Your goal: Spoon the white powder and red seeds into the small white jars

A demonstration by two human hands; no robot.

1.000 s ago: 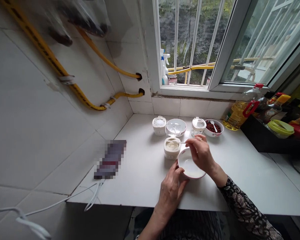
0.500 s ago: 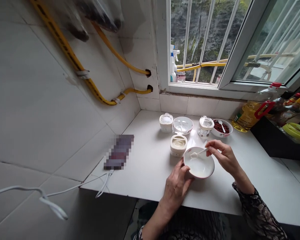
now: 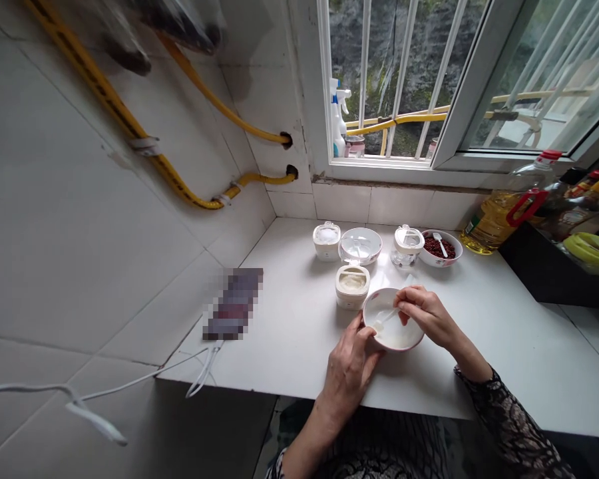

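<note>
Spoon (image 3: 389,315) dips lower, pinched by your right hand (image 3: 428,318); counter (image 3: 519,352) lies open, lower right; your left hand (image 3: 348,364) clasps the round white bowl (image 3: 397,336).

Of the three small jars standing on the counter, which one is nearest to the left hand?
The front jar, with pale contents, beside the bowl that the left hand holds. The back-left jar and back-right jar stand farther away.

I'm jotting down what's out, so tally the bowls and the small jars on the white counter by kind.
Bowls: 3 (held bowl, back bowl, bowl of dark red bits)
Jars: 3 (front jar, back-left jar, clear-sided jar)
Total: 6
</note>
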